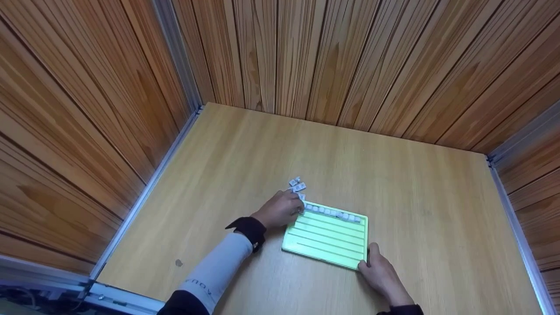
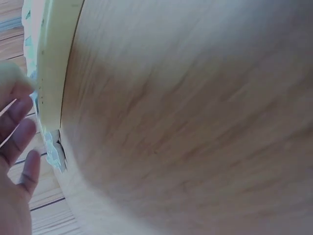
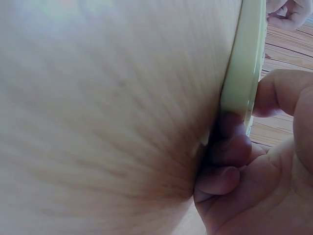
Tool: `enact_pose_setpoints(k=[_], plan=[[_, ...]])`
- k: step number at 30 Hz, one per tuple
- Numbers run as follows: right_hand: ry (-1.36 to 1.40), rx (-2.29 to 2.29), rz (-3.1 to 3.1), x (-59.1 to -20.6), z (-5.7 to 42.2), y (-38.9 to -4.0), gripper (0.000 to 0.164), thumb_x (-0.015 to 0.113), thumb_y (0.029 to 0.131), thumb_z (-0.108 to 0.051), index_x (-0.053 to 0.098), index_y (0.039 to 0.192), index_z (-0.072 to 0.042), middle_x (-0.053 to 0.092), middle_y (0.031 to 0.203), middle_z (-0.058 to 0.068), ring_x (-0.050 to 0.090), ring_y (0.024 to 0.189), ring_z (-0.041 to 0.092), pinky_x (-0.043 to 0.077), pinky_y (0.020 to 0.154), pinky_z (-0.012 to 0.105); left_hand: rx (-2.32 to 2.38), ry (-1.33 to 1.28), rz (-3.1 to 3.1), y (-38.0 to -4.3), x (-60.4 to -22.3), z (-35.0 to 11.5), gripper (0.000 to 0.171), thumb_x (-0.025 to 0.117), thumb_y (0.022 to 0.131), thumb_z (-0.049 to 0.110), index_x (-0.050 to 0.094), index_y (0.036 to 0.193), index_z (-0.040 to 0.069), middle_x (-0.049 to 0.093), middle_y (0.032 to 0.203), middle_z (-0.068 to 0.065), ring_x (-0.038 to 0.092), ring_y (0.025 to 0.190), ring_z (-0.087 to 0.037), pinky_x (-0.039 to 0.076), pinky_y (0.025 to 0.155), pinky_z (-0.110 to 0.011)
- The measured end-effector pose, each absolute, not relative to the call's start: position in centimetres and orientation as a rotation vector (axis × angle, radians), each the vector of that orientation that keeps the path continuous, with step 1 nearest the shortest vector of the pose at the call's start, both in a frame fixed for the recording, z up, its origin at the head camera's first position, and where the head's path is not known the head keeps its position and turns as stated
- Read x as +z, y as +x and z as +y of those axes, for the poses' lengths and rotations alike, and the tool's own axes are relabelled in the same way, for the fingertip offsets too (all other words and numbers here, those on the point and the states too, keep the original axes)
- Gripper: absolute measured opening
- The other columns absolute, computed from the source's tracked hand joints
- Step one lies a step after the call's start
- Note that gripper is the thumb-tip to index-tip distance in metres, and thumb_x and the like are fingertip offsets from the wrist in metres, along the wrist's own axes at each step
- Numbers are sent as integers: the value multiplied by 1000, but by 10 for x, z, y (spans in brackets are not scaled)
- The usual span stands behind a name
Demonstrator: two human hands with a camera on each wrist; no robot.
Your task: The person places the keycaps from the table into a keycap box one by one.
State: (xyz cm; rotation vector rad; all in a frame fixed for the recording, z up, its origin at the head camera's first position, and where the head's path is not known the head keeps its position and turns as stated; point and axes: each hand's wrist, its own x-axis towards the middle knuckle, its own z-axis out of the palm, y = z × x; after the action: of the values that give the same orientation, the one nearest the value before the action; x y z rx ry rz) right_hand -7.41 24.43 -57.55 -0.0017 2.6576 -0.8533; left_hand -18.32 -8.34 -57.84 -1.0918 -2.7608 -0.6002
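A light green board with several parallel grooves lies tilted on the table. Along its top groove runs a row of small white tiles. At that row's left end, my left hand brings thumb and fingertips together at a tile, mostly hidden by the fingers. In the left wrist view, the other fingers of the left hand are loosely bent beside the board's rim. My right hand grips the board's lower right corner, thumb on top and fingers curled at the underside.
Several loose white tiles lie just beyond the board's upper left corner. Wood-plank walls enclose the table at the back and sides. A small dark spot marks the table at left.
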Motion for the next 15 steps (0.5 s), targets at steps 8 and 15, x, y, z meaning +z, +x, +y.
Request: enact_pose_setpoints(k=[8, 15], plan=[[-6, -866, 2661, -576, 244, -75, 31, 57, 90, -9, 41, 114, 0, 44, 81, 5, 45, 73, 22, 33, 59, 32, -476, -1089, -2712, -184, -583, -78, 9, 73, 90, 16, 76, 99, 17, 67, 96, 5, 57, 93, -15, 43, 77, -34], [24, -858, 2634, -574, 244, -75, 32, 57, 92, -9, 40, 117, 0, 46, 84, 6, 46, 75, 23, 34, 60, 33, -374, -1048, -2778, -185, -582, -75, 7, 73, 91, 21, 75, 97, 18, 67, 96, 5, 56, 94, -15, 42, 79, -34]])
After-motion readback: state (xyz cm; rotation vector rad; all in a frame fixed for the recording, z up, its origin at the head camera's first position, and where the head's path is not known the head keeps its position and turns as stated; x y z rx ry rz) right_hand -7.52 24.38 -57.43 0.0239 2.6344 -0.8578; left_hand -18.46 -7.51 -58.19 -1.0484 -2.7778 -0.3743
